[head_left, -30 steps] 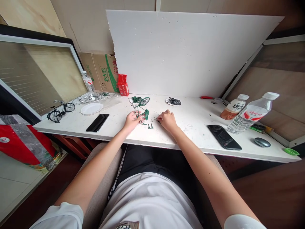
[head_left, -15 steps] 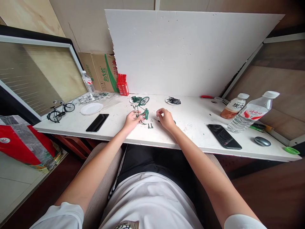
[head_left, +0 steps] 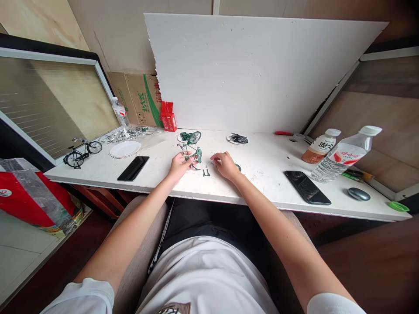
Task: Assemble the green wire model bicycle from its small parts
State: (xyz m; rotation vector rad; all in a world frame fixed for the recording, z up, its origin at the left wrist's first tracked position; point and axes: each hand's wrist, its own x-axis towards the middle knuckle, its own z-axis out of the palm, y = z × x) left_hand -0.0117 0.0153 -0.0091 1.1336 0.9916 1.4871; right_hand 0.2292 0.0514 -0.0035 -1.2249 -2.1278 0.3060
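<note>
My left hand (head_left: 180, 164) is closed on a green model bicycle (head_left: 193, 150), partly assembled, with a wheel at its far end. It is held tilted just above the white table. To the right, my right hand (head_left: 225, 165) has thumb and fingertips pinched together at the tabletop; a thin sliver shows at the fingertips, too small to name. Between the hands lie a small green U-shaped part (head_left: 206, 173) and tiny loose bits. A wheel (head_left: 238, 167) is partly hidden behind my right hand.
Small plates with green parts (head_left: 183, 137) and black parts (head_left: 240, 139) stand farther back. A finished black model bicycle (head_left: 81, 152), a white plate (head_left: 125, 149) and a phone (head_left: 133, 168) are on the left. Bottles (head_left: 347, 152), another phone (head_left: 307, 187) and a mouse (head_left: 358, 194) are on the right.
My right hand has shifted slightly left, with its fingers lower and closer together. More of the wheel beside it now shows. My left hand still holds the model bicycle.
</note>
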